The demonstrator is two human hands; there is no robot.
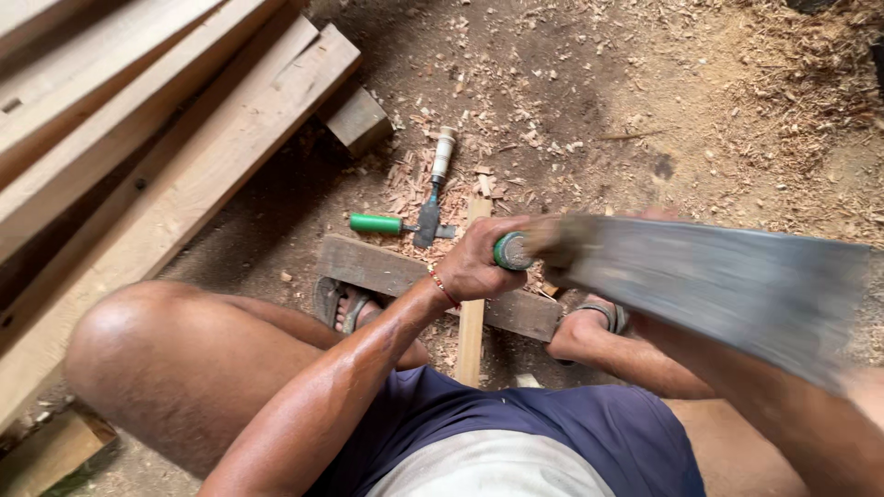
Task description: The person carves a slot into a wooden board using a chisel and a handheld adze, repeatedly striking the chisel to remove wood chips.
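1. While the left hand [474, 265] grips a green-handled chisel [512, 250], fingers clamped round the handle, the tool stands over a narrow wood strip [472, 317] lying across a dark plank [387, 271].
2. Right hand is hidden behind a blurred flat blade [727, 290]; its grip cannot be told.
3. Two more chisels [405, 224] lie on the floor [645, 101] among shavings, beyond the plank.
4. Sandalled feet [354, 308] rest against the plank; stacked boards [147, 138] stand at left.
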